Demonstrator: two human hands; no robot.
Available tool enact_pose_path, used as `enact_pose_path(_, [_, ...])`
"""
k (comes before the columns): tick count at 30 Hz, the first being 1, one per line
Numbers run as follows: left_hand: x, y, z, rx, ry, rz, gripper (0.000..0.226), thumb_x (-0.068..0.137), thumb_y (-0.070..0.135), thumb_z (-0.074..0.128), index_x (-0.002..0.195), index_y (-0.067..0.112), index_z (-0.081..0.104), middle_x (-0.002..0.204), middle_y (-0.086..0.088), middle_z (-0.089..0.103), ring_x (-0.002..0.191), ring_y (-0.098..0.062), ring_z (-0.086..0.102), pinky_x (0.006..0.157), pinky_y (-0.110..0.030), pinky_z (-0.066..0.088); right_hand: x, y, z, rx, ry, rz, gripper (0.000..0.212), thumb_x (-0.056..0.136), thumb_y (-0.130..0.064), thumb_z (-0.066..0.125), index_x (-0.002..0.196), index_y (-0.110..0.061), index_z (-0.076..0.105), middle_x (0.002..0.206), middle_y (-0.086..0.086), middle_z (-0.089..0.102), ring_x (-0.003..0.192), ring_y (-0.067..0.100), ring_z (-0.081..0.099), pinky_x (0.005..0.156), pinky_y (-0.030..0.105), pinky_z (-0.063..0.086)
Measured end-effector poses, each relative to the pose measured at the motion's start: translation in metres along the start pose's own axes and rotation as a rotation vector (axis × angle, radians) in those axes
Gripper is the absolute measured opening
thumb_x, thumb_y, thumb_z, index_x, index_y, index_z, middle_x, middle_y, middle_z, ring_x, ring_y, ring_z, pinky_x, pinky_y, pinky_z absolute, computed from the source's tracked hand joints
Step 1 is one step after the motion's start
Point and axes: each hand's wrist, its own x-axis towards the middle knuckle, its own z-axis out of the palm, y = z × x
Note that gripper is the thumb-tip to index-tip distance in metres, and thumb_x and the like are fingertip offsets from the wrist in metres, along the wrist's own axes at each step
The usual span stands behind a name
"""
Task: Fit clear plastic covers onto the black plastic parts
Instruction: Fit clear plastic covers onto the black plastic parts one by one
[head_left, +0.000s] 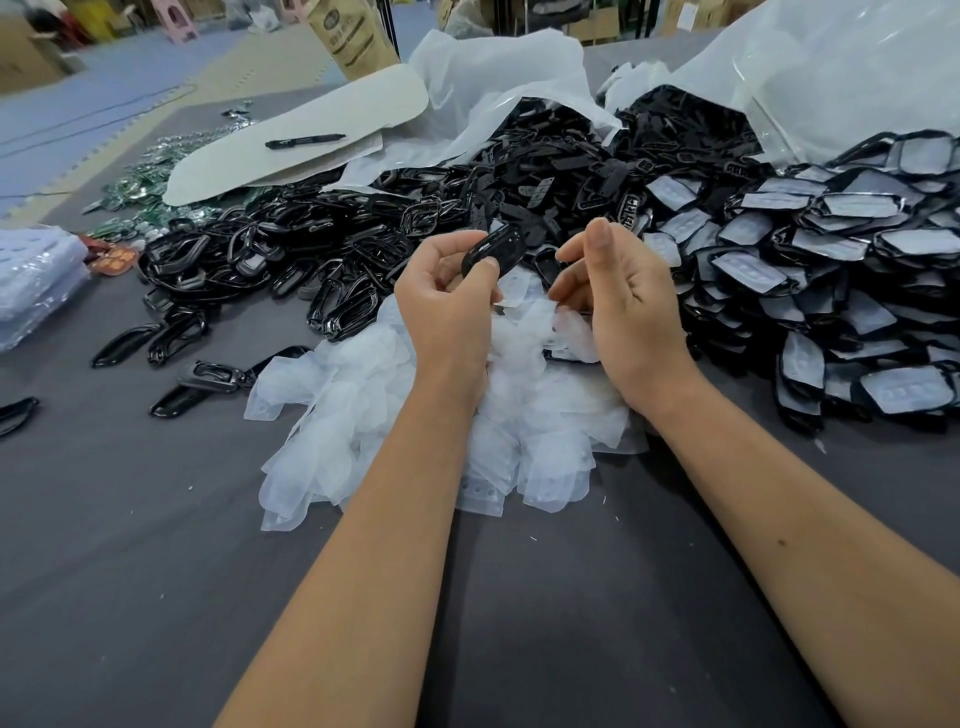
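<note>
a: which step were we on?
b: we judged it the fitting step. our left hand (451, 291) pinched a black part (493, 253) between thumb and curled fingers, raised above the heap of clear covers (395, 410).
a: and our right hand (621, 306)?
b: loosely curled beside the part, not touching it; whether it pinched a cover, we couldn't tell. next, a cover would need aligning over the part's face.
</note>
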Motion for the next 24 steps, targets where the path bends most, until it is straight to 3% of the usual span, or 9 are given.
enact_pose_path(3, [0.0017,-0.0023,0.0000,0.000,0.023,-0.007,0.020,0.086,-0.008,0.063,0.098,0.005,0.071,0.072,-0.004,0.066,0.054,-0.011,0.055,0.056,-0.026,0.050,-0.0004,-0.0009,-0.0006,0.058,-0.040,0.069,0.040,0.113,-0.036,0.040,0.102,-0.006,0.066,0.094,0.017,0.072,0.086,0.023,0.070,0.075,0.037,0.057])
enact_pose_path(6, [0.0037,-0.0049,-0.0002,-0.012,0.037,-0.009,0.020,0.085,-0.008,0.064,0.095,0.007,0.071,0.071,-0.003,0.067,0.056,-0.011,0.057,0.056,-0.026,0.051,0.0000,0.0009,-0.0028,0.060,-0.074,0.069,0.012,0.104,-0.017,0.060,0.107,-0.008,0.068,0.102,0.014,0.072,0.093,0.025,0.070,0.082,0.039,0.060])
enact_pose_path(9, [0.0049,-0.0065,0.0000,-0.027,0.049,-0.014,0.020,0.086,-0.009,0.064,0.095,0.007,0.071,0.069,-0.003,0.066,0.054,-0.012,0.055,0.054,-0.025,0.049,-0.0010,0.0029,-0.0040,0.069,-0.126,0.064,0.029,0.090,0.003,0.075,0.116,-0.006,0.068,0.110,0.011,0.071,0.097,0.021,0.071,0.088,0.033,0.061])
enact_pose_path(13, [0.0053,-0.0070,-0.0003,-0.021,0.035,-0.036,0.023,0.087,-0.011,0.063,0.101,0.004,0.071,0.067,-0.001,0.064,0.052,-0.010,0.054,0.052,-0.022,0.047,-0.0003,0.0040,-0.0053,0.101,-0.088,0.081,0.040,0.082,0.000,0.085,0.118,-0.009,0.070,0.109,0.007,0.072,0.092,0.008,0.069,0.087,0.025,0.059])
enact_pose_path(19, [0.0057,-0.0073,-0.0006,0.008,-0.057,-0.021,0.032,0.084,-0.014,0.060,0.101,0.008,0.077,0.069,-0.001,0.064,0.053,-0.012,0.052,0.053,-0.021,0.045,0.0007,0.0087,-0.0051,0.131,-0.009,0.112,0.024,0.081,-0.005,0.088,0.101,-0.009,0.076,0.090,0.004,0.079,0.082,0.013,0.075,0.080,0.033,0.063])
enact_pose_path(22, [0.0030,-0.0075,0.0001,0.062,-0.093,0.044,0.031,0.084,-0.012,0.062,0.100,0.009,0.077,0.081,-0.007,0.069,0.055,-0.013,0.055,0.055,-0.022,0.046,0.0008,0.0089,-0.0053,0.175,0.031,0.103,0.010,0.086,-0.002,0.081,0.093,-0.001,0.074,0.084,0.010,0.078,0.076,0.020,0.075,0.079,0.040,0.063])
enact_pose_path(24, [0.0011,-0.0076,0.0009,0.106,-0.115,0.093,0.030,0.084,-0.011,0.062,0.101,0.008,0.077,0.088,-0.008,0.072,0.054,-0.013,0.058,0.055,-0.022,0.047,0.0013,0.0074,-0.0061,0.248,0.056,0.118,0.008,0.091,0.001,0.074,0.092,0.006,0.068,0.086,0.017,0.077,0.080,0.027,0.077,0.076,0.039,0.064])
